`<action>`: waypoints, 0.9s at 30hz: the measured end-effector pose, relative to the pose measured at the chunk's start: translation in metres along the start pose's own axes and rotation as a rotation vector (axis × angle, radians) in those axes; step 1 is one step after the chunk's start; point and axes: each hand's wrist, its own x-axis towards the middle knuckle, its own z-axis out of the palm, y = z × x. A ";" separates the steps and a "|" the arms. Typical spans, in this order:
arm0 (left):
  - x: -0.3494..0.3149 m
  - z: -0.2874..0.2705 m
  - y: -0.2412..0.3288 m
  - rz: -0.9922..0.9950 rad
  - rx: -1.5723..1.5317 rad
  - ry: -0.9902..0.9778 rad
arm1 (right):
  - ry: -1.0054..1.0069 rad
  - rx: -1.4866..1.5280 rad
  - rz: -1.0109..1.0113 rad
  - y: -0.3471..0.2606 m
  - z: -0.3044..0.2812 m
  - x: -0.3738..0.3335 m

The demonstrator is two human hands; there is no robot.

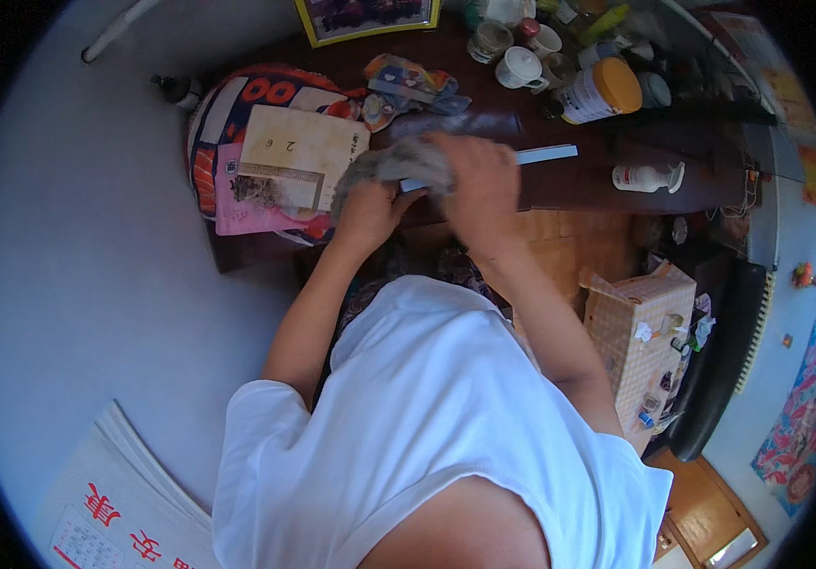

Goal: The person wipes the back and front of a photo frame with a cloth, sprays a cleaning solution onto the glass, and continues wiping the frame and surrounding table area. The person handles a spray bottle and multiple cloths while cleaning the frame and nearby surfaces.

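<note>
A crumpled grey cloth (389, 163) stretches between my two hands above the near edge of the dark table. My left hand (367, 216) is closed at the left end of a long, thin, white flat strip (548, 154), its thumb against the strip's near edge; the cloth covers its other fingers. The right hand (481, 185), smeared by motion, grips the cloth over the strip's middle. Beyond my right hand the strip's far end sticks out to the right. What kind of thing the strip is, I cannot tell.
Left of my hands, a cream booklet (303, 142) and a pink folder (228, 204) lie on a patterned cushion (209, 123). A white spray bottle (645, 178) lies at the right; a yellow-lidded tub (588, 95), a lidded mug (520, 68) and jars stand at the back right.
</note>
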 end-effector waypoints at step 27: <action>0.004 -0.009 0.025 -0.042 -0.297 0.011 | 0.337 0.228 0.509 0.193 -0.038 -0.029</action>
